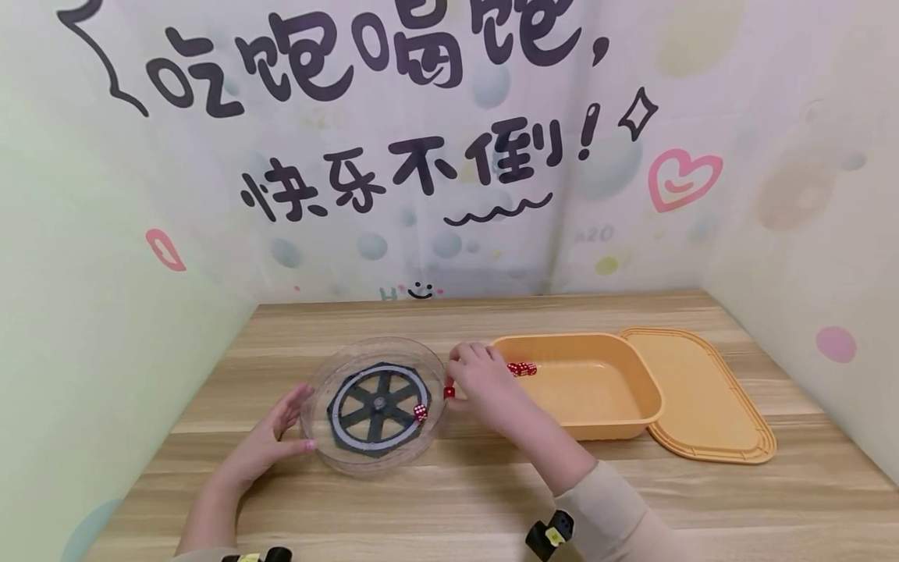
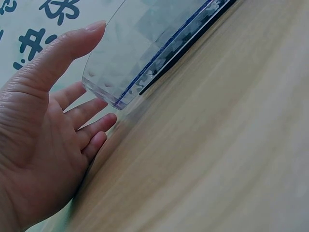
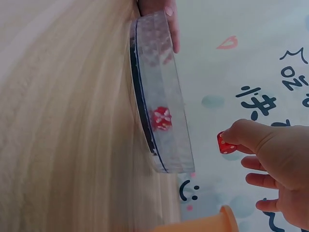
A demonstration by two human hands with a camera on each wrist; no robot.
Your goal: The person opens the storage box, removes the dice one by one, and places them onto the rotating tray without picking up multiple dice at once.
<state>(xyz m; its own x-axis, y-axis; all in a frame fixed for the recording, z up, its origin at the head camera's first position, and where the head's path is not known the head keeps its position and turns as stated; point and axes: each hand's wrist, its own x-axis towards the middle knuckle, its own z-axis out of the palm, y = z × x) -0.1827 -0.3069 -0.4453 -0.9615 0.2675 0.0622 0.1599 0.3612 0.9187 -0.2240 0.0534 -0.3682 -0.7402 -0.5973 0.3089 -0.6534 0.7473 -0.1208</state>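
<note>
A round clear tray (image 1: 321, 453) with a dark wheel-like base (image 1: 375, 430) stands on the table, and one red die (image 1: 421, 411) lies inside it. My left hand (image 1: 270, 437) is at the tray's left side, fingers and thumb spread loosely; in the left wrist view its fingertips (image 2: 99, 103) are at the clear wall. Between thumb and fingers my right hand (image 1: 488, 390) pinches another red die (image 3: 226, 143). That hand is beside the tray's right rim, above the gap before the orange box (image 1: 583, 431). Several red dice (image 1: 523, 369) sit at the box's left end.
An orange lid (image 1: 709, 390) lies flat to the right of the box, partly behind its edge. The wooden table (image 1: 421, 507) meets a printed backdrop (image 1: 337, 257) at the back, with pale walls on both sides.
</note>
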